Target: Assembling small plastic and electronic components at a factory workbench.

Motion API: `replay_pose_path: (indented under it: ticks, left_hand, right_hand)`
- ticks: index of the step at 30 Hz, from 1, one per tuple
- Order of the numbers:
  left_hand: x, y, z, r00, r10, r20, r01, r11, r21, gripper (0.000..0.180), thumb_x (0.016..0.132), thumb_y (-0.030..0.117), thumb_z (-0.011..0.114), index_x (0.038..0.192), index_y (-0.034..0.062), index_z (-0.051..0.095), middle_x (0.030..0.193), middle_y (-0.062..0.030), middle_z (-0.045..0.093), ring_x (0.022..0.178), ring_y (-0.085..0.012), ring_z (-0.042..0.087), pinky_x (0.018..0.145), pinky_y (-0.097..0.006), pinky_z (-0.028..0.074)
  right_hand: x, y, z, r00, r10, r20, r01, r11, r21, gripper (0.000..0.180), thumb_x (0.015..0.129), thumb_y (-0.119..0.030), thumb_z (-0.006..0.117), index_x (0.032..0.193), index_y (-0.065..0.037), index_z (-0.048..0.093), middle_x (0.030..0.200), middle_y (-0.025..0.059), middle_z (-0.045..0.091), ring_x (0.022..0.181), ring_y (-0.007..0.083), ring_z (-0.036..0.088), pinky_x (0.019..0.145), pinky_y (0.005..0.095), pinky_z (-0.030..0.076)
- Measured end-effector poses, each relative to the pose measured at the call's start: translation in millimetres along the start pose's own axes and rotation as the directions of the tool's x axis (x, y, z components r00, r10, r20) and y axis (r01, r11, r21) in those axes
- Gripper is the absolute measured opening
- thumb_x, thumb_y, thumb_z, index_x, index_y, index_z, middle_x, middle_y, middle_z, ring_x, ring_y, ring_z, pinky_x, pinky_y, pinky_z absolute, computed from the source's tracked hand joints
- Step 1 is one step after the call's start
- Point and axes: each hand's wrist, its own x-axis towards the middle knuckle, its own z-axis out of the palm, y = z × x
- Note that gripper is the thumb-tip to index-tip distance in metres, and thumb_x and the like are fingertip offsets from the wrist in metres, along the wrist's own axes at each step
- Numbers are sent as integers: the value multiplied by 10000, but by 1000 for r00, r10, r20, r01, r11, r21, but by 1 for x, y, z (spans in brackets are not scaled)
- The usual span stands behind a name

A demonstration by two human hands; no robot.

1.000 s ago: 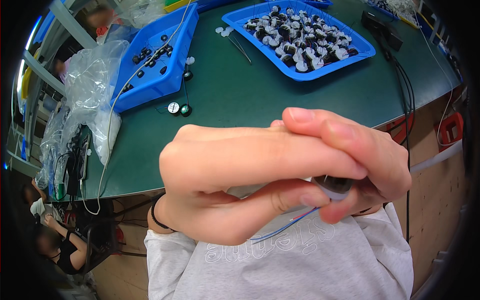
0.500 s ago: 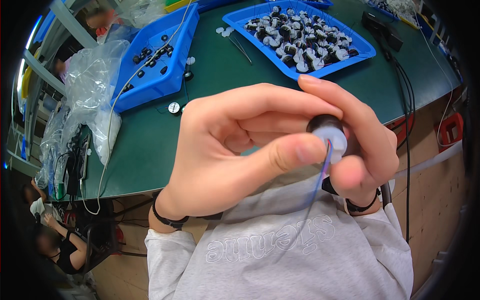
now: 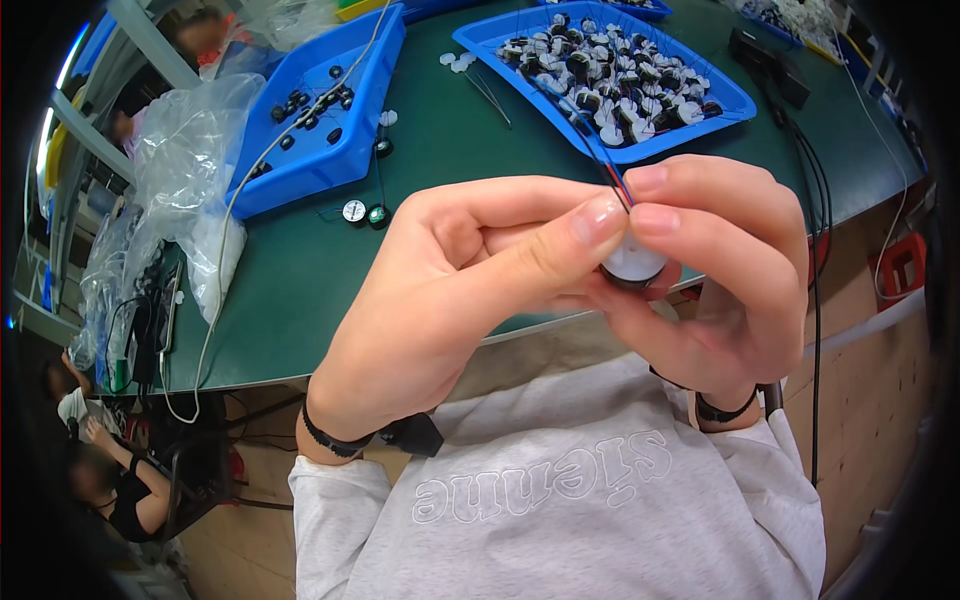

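Holding a small round part [image 3: 632, 262], white-faced with a dark rim, up close to the chest, well nearer than the green table [image 3: 300, 270]. Pinching it between both hands: left hand [image 3: 470, 270] closed around it with the thumb pressing across toward the part, right hand [image 3: 715, 270] cupping it from below and the far side, forefinger and thumb shut on the thin red and blue wires [image 3: 615, 185] rising from it. Apparently working on the leads, straightening or seating them against the part, though the exact contact is hidden behind the fingers. Calling next, by the look of it, for a fine, steady pull along the wires without twisting the part loose from the left thumb.

Beyond the part, lying on the table: a blue tray [image 3: 720, 100] heaped with similar round pieces, and leftward of it a second blue tray [image 3: 300, 175] holding only a few. Two loose pieces [image 3: 365, 213] sitting just beside that second tray, clear plastic bags [image 3: 190, 170] bunching at its left.
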Motion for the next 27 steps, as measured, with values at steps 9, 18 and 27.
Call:
replay_pose_path:
  ticks: [9,18,27]
  left_hand:
    - [-2,5,4,999,-9,-39,10,1000,23,275,912,154,479,979,-98,566,924,-155,616,846,-188,619,757,-323,531]
    - [3,-1,6,991,43,-129,-41,999,16,269,913,140,483,965,-105,579,893,-165,626,797,-224,649,756,-338,543]
    - [2,4,4,995,-22,-96,28,998,62,376,915,199,466,1115,-115,518,995,-219,618,906,-264,641,837,-375,521]
  right_hand:
    - [-3,-4,3,997,59,-56,-55,995,81,397,612,-20,783,949,42,584,962,194,594,826,262,607,661,317,526]
    - [-7,0,10,995,29,-91,-31,999,-18,365,630,-16,773,941,31,589,941,165,603,814,261,612,675,311,533]
    - [-9,-4,7,982,173,-76,-173,985,9,391,641,16,758,990,34,581,944,171,613,831,237,615,711,311,524]
